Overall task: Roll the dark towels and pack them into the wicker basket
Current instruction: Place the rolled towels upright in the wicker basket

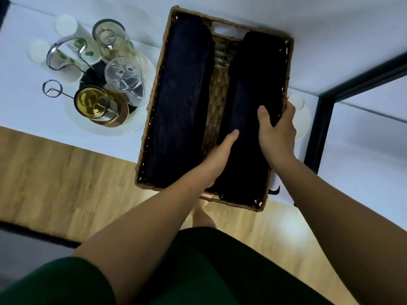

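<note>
Left hand (220,156) and right hand (276,134) hold a rolled towel (253,84) in the basket (147,133).

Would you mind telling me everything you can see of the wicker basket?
The wicker basket is a rectangular tray of brown woven fibre with a cut-out handle in its far wall. It sits on the white table, its near end jutting past the edge. Two dark rolled towels lie lengthwise inside, the left towel and right towel, bare weave between. The left hand and right hand hold the right towel.
</note>
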Demonstrator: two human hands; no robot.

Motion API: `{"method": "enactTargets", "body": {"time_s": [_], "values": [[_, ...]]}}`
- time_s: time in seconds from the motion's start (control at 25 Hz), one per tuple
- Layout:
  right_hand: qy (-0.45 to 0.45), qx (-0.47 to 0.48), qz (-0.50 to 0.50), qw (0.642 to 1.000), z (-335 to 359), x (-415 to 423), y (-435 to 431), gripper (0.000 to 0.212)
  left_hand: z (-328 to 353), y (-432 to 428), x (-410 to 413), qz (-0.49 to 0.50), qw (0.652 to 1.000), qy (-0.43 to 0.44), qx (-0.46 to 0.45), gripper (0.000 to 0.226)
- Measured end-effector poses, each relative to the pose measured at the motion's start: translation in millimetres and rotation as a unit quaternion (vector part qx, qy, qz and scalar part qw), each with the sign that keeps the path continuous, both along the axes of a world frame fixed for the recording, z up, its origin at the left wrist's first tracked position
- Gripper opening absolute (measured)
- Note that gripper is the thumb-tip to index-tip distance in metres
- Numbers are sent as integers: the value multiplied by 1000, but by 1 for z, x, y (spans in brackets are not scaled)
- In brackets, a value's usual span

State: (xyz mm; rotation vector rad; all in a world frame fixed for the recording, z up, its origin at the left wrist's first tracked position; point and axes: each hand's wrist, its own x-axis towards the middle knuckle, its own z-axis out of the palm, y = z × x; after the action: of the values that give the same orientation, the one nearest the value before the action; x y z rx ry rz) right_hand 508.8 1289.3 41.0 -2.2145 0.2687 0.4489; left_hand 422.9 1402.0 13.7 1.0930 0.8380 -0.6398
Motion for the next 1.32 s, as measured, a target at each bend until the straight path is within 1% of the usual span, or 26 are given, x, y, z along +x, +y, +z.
{"method": "enactTargets", "body": {"time_s": [0.16, 0.24, 0.28, 0.32, 0.36, 0.4, 0.44, 0.48, 0.52, 0.56, 0.6, 0.64, 0.68, 0.72, 0.76, 0.8, 0.84, 0.92, 0.96, 1.04, 1.08, 1.2, 1.24, 1.28, 1.32], "values": [[0, 44, -22, 999, 0, -6, -4, 56, 4, -12, 2, -20, 997, 0, 75, 129], [-1, 37, -30, 999, -4, -7, -4, 54, 0, -13, 4, -34, 997, 9, 75, 139], [-11, 34, -28, 999, -5, -7, -4, 57, 1, -9, 5, -46, 996, 13, 78, 140], [-36, 19, -13, 999, -3, -7, -3, 61, 7, -5, 6, -73, 993, 9, 96, 137], [-79, -17, 27, 996, -1, -7, -2, 65, 16, -1, 7, -121, 983, -12, 136, 128], [-138, -76, 96, 983, 2, -9, -1, 66, 23, 5, 8, -192, 958, -56, 204, 110], [-203, -148, 191, 949, 5, -13, 1, 65, 29, 13, 5, -287, 893, -119, 325, 87], [-259, -208, 294, 896, 5, -19, 2, 62, 36, 23, -2, -381, 773, -185, 472, 70], [-283, -248, 388, 841, 5, -27, 4, 57, 43, 34, -12, -462, 635, -229, 576, 63], [-276, -277, 459, 798, 4, -34, 5, 54, 47, 47, -20, -534, 516, -231, 628, 63], [-249, -303, 504, 770, 2, -39, 5, 55, 46, 60, -26, -597, 436, -211, 640, 64], [-222, -325, 524, 756, 1, -40, 6, 57, 46, 72, -30, -638, 398, -197, 629, 64], [-200, -346, 528, 749, 3, -40, 8, 58, 46, 81, -31, -656, 395, -194, 613, 63], [-189, -364, 531, 741, 6, -40, 12, 58, 47, 86, -30, -660, 405, -198, 601, 63], [-184, -377, 540, 730, 10, -44, 13, 57, 49, 88, -28, -662, 405, -200, 598, 64], [-185, -380, 559, 713, 14, -48, 14, 57, 49, 87, -25, -671, 386, -192, 604, 65], [-183, -377, 588, 692, 17, -53, 15, 57, 48, 83, -22, -690, 348, -177, 610, 67], [-147, -373, 642, 654, 24, -63, 19, 55, 41, 73, -15, -756, 243, -159, 586, 70], [-125, -374, 656, 643, 26, -67, 24, 52, 32, 66, -11, -787, 208, -152, 561, 71], [-83, -384, 666, 634, 31, -71, 39, 43, 15, 54, -3, -828, 170, -128, 518, 74], [-70, -382, 669, 634, 33, -72, 45, 40, 9, 49, 0, -839, 152, -107, 511, 76], [-91, -363, 675, 636, 31, -71, 42, 40, 2, 42, 3, -853, 96, -55, 511, 80], [-100, -353, 677, 638, 29, -70, 37, 42, 1, 41, 2, -858, 86, -45, 505, 81], [-107, -343, 676, 643, 28, -69, 34, 42, 1, 39, 3, -865, 85, -37, 494, 81], [-108, -335, 674, 650, 27, -68, 32, 42, 2, 37, 6, -873, 95, -30, 477, 81]]}}
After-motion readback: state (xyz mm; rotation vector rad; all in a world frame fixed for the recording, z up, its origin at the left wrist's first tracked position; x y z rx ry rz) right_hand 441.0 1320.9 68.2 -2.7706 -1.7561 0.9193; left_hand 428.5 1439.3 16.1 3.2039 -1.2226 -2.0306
